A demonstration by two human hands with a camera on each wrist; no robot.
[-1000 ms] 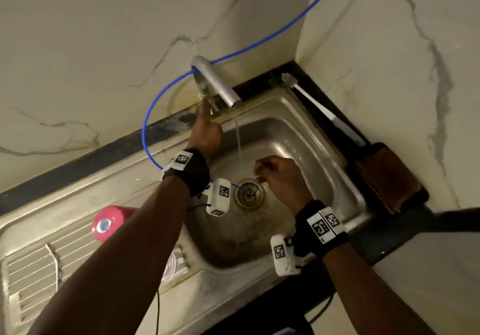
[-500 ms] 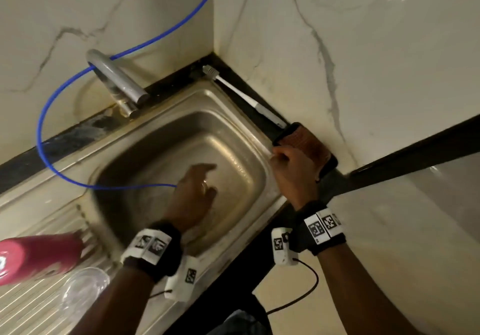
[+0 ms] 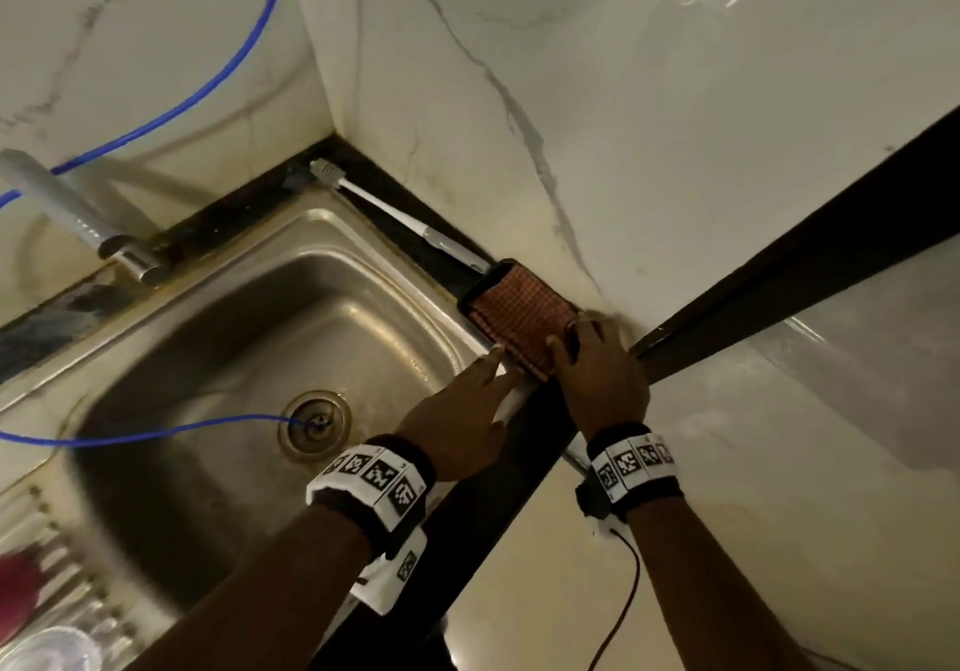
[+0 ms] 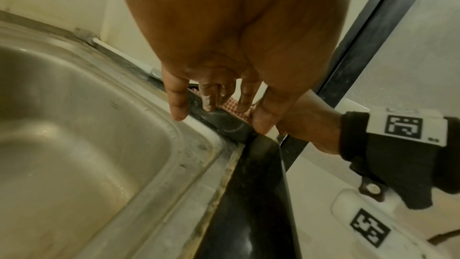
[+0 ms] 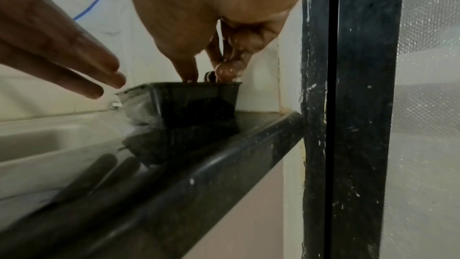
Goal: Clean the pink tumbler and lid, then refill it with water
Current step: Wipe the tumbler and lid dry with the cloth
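Both hands are at the black box on the ledge right of the sink. The right hand has bent fingertips dipped into the top of the box; I cannot tell if they hold anything. The left hand is flat and holds nothing, just beside the box. The tumbler lies far off at the near left, the lid beside it. This looks like fetching something to scrub with. Next, lift it out and go back to the tumbler.

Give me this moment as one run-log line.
stage: reaching into soap tray | right hand: fingertips in tray, contents hidden | left hand: open beside tray | tumbler: on drainboard | tap: no flow visible
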